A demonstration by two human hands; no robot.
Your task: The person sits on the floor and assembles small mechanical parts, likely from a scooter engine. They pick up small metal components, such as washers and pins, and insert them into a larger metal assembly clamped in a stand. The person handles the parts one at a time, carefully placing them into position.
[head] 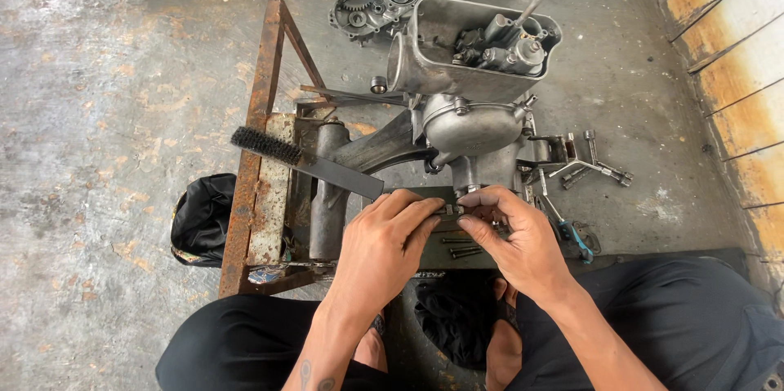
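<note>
Head view shows us seated on the concrete floor (98, 72), both hands meeting just in front of a rusty metal stand (249, 195). Our left hand (384, 244) and right hand (518, 240) come together over a small metal part (451, 210), pinched between the fingers (433, 213) of both. The fingers of each hand are closed down to a narrow pinch on that part; it is tiny and half covered, so we can only guess it is a short fitting or bolt. Its long axis seems to run left to right, from one hand across to the other, and neither hand is clearly nearer: they share it at the midline.

Directly beyond the part, almost touching it, stands the grey engine cover (469, 125), with an open metal tray (482, 40) of carburettor pieces above it. Just below the hands lie two dark bolts (461, 248) on the stand. A wire brush (302, 160) rests diagonally to the left, its handle end near our left fingers. A three-way socket wrench (592, 166) lies on the floor to the right, and a blue-handled tool (576, 236) sits beside our right wrist.
</note>
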